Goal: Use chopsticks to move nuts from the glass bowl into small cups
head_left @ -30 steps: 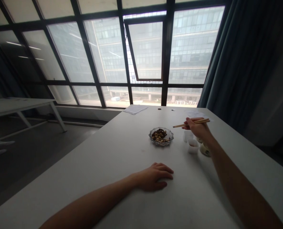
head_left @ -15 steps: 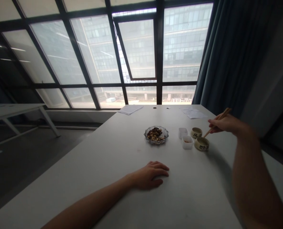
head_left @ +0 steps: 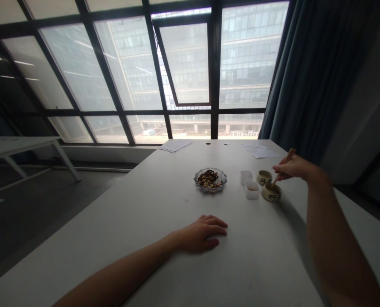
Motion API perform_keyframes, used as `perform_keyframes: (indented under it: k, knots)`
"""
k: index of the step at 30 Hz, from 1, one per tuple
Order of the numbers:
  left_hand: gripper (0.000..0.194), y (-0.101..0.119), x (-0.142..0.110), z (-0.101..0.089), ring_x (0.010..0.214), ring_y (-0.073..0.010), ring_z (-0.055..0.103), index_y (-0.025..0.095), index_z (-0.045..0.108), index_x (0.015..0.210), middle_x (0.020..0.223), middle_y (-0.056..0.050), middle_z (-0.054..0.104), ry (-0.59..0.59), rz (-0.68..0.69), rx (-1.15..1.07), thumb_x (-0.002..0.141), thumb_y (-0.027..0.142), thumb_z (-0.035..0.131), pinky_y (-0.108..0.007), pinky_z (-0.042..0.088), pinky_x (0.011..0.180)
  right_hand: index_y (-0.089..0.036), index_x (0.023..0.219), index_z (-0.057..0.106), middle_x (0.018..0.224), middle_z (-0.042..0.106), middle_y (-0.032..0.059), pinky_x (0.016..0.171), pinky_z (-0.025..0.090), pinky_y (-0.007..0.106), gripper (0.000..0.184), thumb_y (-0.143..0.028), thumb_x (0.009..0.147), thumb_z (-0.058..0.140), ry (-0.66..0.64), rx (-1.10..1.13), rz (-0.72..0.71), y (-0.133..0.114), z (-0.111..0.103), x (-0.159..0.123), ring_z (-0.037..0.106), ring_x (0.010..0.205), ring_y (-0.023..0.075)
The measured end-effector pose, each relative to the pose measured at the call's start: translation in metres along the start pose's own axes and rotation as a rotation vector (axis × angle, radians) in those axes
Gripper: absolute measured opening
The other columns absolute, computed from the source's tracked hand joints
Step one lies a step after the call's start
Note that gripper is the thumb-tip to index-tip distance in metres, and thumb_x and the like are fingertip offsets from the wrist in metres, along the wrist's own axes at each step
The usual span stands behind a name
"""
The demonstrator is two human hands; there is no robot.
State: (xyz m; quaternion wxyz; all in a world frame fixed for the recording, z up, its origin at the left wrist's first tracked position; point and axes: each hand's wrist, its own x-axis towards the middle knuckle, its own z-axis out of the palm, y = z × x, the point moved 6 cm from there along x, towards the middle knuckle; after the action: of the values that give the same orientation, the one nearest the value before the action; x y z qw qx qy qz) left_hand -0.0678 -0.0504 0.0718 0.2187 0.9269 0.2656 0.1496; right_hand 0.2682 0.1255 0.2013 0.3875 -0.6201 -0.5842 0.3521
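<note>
Your right hand [head_left: 294,167] is clamped on chopsticks [head_left: 290,155] angled into the nearer lettered bowl [head_left: 272,195]; sideways pressure could tip it. Left hand [head_left: 201,235]: fingers slightly apart.

Chopsticks [head_left: 291,154] in the right hand [head_left: 294,166]: middle length covered by the fingers, lower tips lost inside the near bowl [head_left: 272,195] just below the grip. Contents of that bowl: not determinable. Far bowl [head_left: 264,177], left of the grip: base partly masked by the near one; interior appears shaded, reading unreliable. Near cup [head_left: 252,192], farther left of the grip: contents too small to identify; it hides part of the far cup [head_left: 246,176]. Sheets [head_left: 260,150] beyond the grip: print illegible. Right forearm [head_left: 333,230], below the grip: cut off by the bottom edge
</note>
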Motion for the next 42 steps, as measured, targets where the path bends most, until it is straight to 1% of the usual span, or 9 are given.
perform_keyframes:
  k: [3, 5, 8, 15, 19, 25, 35, 38, 42]
  knots:
    - [0.038, 0.002, 0.0, -0.001, 0.134, -0.0281, 0.052, 0.028, 0.061, 0.135, 0.146, -0.008, 0.058, -0.003, -0.004, -0.001, 0.097, 0.028, 0.061, -0.044, 0.035, 0.117, -0.013, 0.066, 0.064, 0.06, 0.071, 0.0141, 0.052, 0.063, 0.03, 0.019, -0.006, 0.076, 0.08, -0.109, -0.054, 0.117, 0.008, 0.013, 0.005, 0.074, 0.054, 0.0256]
    - [0.038, 0.003, -0.001, -0.002, 0.134, -0.0285, 0.052, 0.029, 0.061, 0.135, 0.146, -0.008, 0.058, -0.004, -0.011, 0.0, 0.096, 0.028, 0.061, -0.044, 0.035, 0.117, -0.013, 0.066, 0.064, 0.059, 0.07, 0.0125, 0.051, 0.063, 0.029, 0.021, -0.005, 0.074, 0.081, -0.118, -0.075, 0.112, 0.004, 0.017, 0.005, 0.073, 0.053, 0.0247]
    - [0.038, 0.002, -0.001, -0.001, 0.134, -0.0287, 0.052, 0.029, 0.062, 0.134, 0.146, -0.007, 0.058, -0.008, -0.018, -0.001, 0.096, 0.027, 0.062, -0.045, 0.035, 0.117, -0.013, 0.067, 0.065, 0.058, 0.07, 0.0098, 0.052, 0.063, 0.028, 0.02, -0.008, 0.074, 0.083, -0.106, -0.074, 0.083, -0.002, 0.016, 0.001, 0.074, 0.055, 0.0237]
    - [0.038, 0.001, 0.0, -0.001, 0.135, -0.0293, 0.052, 0.029, 0.062, 0.135, 0.146, -0.008, 0.058, -0.011, -0.018, -0.007, 0.097, 0.029, 0.061, -0.046, 0.034, 0.117, -0.012, 0.073, 0.07, 0.067, 0.074, 0.0137, 0.06, 0.065, 0.031, 0.013, -0.009, 0.076, 0.083, -0.022, -0.034, -0.002, -0.011, -0.001, -0.011, 0.076, 0.063, 0.0258]
    - [0.038, 0.003, 0.0, -0.002, 0.135, -0.0293, 0.052, 0.029, 0.062, 0.135, 0.146, -0.008, 0.058, -0.007, -0.015, -0.013, 0.096, 0.029, 0.061, -0.046, 0.034, 0.117, -0.014, 0.066, 0.066, 0.063, 0.071, 0.014, 0.054, 0.064, 0.034, 0.018, -0.009, 0.077, 0.08, -0.033, -0.061, 0.033, -0.01, 0.007, -0.009, 0.074, 0.058, 0.0277]
    - [0.039, 0.004, 0.0, -0.002, 0.135, -0.0286, 0.053, 0.029, 0.061, 0.135, 0.146, -0.007, 0.059, -0.006, -0.011, -0.01, 0.096, 0.028, 0.061, -0.045, 0.035, 0.117, -0.014, 0.065, 0.065, 0.056, 0.069, 0.0098, 0.045, 0.06, 0.029, 0.021, -0.01, 0.073, 0.083, -0.079, -0.091, 0.056, -0.009, 0.023, -0.001, 0.071, 0.05, 0.0243]
    - [0.038, 0.003, 0.0, -0.002, 0.134, -0.0287, 0.053, 0.03, 0.061, 0.135, 0.145, -0.007, 0.059, 0.0, -0.008, 0.003, 0.097, 0.029, 0.061, -0.044, 0.035, 0.117, -0.014, 0.07, 0.066, 0.063, 0.072, 0.0128, 0.053, 0.063, 0.029, 0.016, -0.014, 0.081, 0.078, -0.009, -0.108, 0.003, -0.007, 0.008, -0.002, 0.074, 0.057, 0.0246]
    - [0.037, 0.004, 0.0, -0.003, 0.134, -0.0285, 0.053, 0.029, 0.062, 0.135, 0.145, -0.008, 0.059, 0.0, -0.01, 0.0, 0.097, 0.029, 0.06, -0.044, 0.035, 0.117, -0.013, 0.069, 0.066, 0.063, 0.072, 0.0145, 0.053, 0.063, 0.031, 0.017, -0.013, 0.084, 0.075, -0.01, -0.111, -0.005, -0.009, 0.008, -0.003, 0.073, 0.056, 0.0255]
    - [0.037, 0.004, 0.0, -0.003, 0.134, -0.0281, 0.053, 0.03, 0.061, 0.134, 0.145, -0.007, 0.059, -0.001, -0.008, -0.001, 0.097, 0.029, 0.061, -0.043, 0.035, 0.117, -0.014, 0.066, 0.064, 0.059, 0.07, 0.0118, 0.051, 0.062, 0.032, 0.02, -0.008, 0.079, 0.078, -0.025, -0.108, 0.029, -0.011, 0.014, -0.003, 0.073, 0.054, 0.0261]
